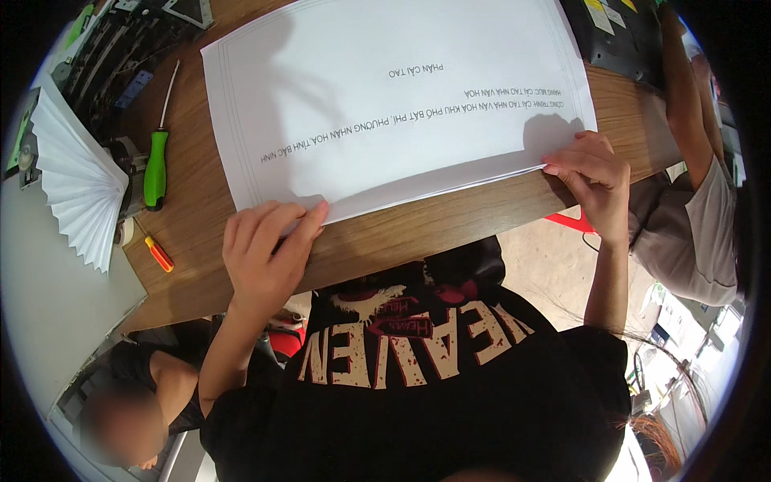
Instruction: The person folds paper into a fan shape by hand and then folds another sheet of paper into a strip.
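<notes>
A large white printed sheet point(401, 120) lies on the wooden table, upside down to me, with its near edge creased into a narrow band. My left hand point(271, 249) grips that edge near the left corner, thumb and fingertips pressed on the paper. At the right corner my right hand point(593, 181) pinches the same edge, its fingers curled over the paper.
The wooden table point(401, 217) holds a green screwdriver point(155, 173), a red-yellow screwdriver point(159, 254), tape point(126, 233), pleated white paper point(80, 177) and black equipment point(140, 36), with another black unit point(610, 36) at back right. People stand or sit at right point(683, 225) and lower left point(161, 377).
</notes>
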Demonstrator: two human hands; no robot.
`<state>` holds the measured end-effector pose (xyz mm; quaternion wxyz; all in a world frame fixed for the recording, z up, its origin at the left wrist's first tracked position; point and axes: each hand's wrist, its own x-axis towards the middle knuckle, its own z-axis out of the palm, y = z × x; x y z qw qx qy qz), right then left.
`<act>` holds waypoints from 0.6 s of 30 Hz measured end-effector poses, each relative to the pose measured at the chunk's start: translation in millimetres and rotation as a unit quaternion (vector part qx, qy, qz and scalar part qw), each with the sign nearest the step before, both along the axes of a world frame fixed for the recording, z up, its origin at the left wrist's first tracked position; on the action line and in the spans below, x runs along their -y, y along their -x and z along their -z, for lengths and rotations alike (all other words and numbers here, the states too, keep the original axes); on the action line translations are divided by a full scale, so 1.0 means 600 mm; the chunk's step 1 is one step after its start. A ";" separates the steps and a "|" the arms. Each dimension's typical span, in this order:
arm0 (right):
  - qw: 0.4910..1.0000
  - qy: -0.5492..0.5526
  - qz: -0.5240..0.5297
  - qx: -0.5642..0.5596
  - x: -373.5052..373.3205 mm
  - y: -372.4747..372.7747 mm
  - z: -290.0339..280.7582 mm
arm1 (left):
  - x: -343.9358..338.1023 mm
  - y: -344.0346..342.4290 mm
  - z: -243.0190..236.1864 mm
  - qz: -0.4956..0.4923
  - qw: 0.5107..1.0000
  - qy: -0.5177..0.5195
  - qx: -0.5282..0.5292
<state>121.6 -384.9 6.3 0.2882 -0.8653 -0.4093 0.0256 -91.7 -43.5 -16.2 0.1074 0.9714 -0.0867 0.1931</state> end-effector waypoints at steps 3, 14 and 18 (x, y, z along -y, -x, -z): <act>0.999 0.028 0.010 -0.045 -0.004 -0.010 -0.014 | -0.001 -0.004 -0.020 -0.039 0.991 0.070 -0.104; 0.967 -0.049 0.158 -0.195 0.049 -0.055 0.012 | -0.040 -0.028 -0.020 -0.127 0.944 0.270 -0.141; 0.956 -0.059 0.185 -0.221 0.039 -0.062 0.021 | -0.035 -0.037 -0.022 -0.138 0.950 0.260 -0.108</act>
